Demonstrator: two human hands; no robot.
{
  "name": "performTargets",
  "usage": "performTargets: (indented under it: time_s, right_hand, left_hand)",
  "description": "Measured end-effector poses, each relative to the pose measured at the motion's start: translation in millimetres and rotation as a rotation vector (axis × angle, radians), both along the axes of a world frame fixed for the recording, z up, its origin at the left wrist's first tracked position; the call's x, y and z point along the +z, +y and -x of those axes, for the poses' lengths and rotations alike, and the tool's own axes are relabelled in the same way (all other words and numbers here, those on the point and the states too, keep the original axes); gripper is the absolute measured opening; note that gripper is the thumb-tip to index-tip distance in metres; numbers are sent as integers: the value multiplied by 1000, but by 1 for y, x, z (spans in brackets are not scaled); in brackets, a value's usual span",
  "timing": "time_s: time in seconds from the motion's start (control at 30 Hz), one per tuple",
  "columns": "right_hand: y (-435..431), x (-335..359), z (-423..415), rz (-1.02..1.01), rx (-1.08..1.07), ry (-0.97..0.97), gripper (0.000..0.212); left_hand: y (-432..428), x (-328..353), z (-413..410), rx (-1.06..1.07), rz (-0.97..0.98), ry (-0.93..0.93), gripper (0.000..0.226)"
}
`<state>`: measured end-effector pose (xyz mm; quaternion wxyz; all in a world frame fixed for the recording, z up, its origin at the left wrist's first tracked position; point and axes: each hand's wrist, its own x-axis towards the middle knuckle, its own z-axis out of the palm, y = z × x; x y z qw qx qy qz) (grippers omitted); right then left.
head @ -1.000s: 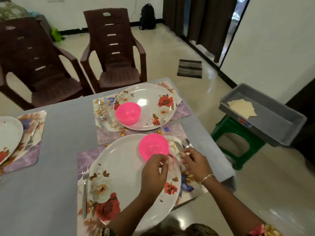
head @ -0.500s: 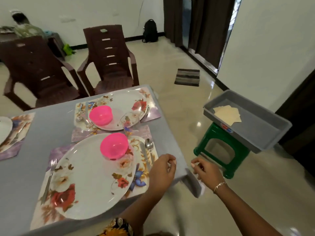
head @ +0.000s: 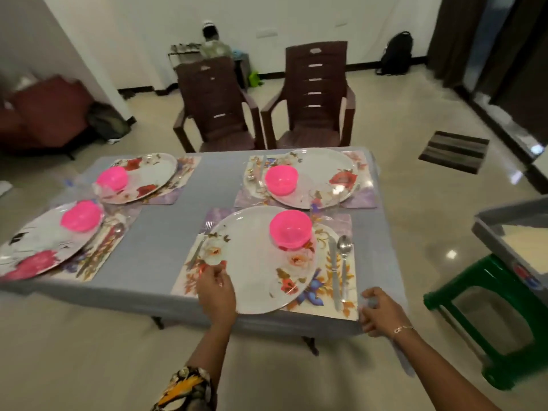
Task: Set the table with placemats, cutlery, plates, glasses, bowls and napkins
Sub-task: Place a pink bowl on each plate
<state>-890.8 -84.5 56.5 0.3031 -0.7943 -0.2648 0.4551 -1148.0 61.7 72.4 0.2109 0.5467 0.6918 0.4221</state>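
The nearest floral plate (head: 255, 262) lies on a floral placemat (head: 332, 271) at the table's near edge. A pink bowl (head: 290, 228) sits on the plate's far right part. A fork (head: 200, 247) lies left of the plate; a knife (head: 333, 271) and a spoon (head: 344, 259) lie to its right. The left hand (head: 216, 295) rests at the plate's near-left rim, fingers curled; whether it pinches the rim cannot be told. The right hand (head: 382, 312), fingers curled, is at the placemat's near-right corner; its grip is blurred. Three similar settings occupy the grey table (head: 166, 232). Two brown chairs (head: 311, 96) stand beyond it.
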Motion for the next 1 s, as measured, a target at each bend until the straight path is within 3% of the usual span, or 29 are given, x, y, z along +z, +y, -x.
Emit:
performTargets:
  time_s: [0.13, 0.33, 0.57, 1.0]
  right_hand:
    - [11, 2, 9, 50, -68, -60, 26]
    - [18, 3, 31, 106, -152, -173, 41]
    - [21, -8, 42, 92, -320, -308, 29]
    - [26, -15, 51, 98, -303, -463, 13]
  left_hand:
    - [33, -12, 60, 190, 214, 154, 21]
    - [72, -20, 112, 123, 492, 205, 32]
    - [91, -29, 128, 96, 556, 72, 18]
    - [94, -40, 138, 107, 611, 23, 15]
